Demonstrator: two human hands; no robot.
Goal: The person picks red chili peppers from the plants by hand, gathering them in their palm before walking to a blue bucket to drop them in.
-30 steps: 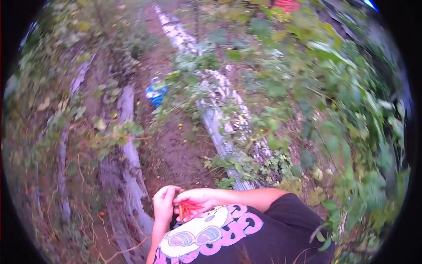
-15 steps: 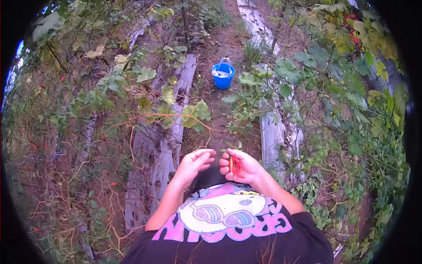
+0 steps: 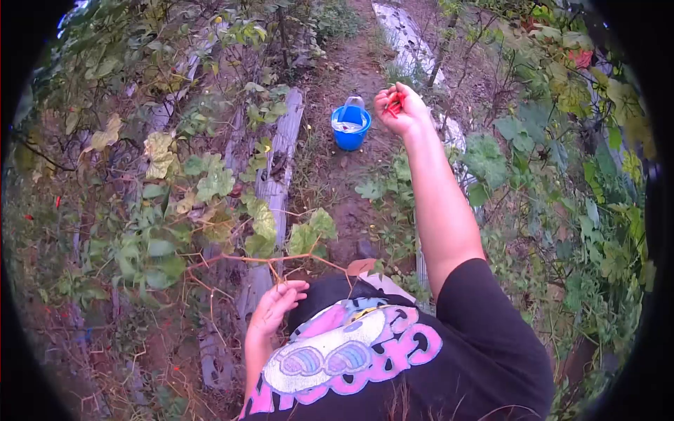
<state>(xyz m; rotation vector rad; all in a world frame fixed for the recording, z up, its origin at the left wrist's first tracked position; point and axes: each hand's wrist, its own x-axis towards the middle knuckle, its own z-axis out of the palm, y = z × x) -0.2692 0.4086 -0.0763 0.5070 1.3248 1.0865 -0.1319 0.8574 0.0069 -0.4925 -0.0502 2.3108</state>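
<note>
My right hand [image 3: 404, 111] is stretched far forward, its fingers curled round several red peppers [image 3: 394, 105] that show in the palm. Just left of it, a little apart, a blue bucket [image 3: 350, 133] stands upright on the dirt path with its pale handle raised and something whitish inside. My left hand [image 3: 279, 303] is low and near my body, beside a bare brown stem, fingers apart and nothing seen in them.
A brown branch [image 3: 246, 259] with broad green leaves crosses in front of my body. Plastic-covered ridges [image 3: 281, 151] flank the dirt path [image 3: 345, 182]. Dense vines [image 3: 562, 231] grow on both sides, and small red peppers show at the far left.
My right hand has gone forward from near my chest to beside the bucket, still holding the peppers. My left hand has dropped lower and moved left. The view has shifted slightly.
</note>
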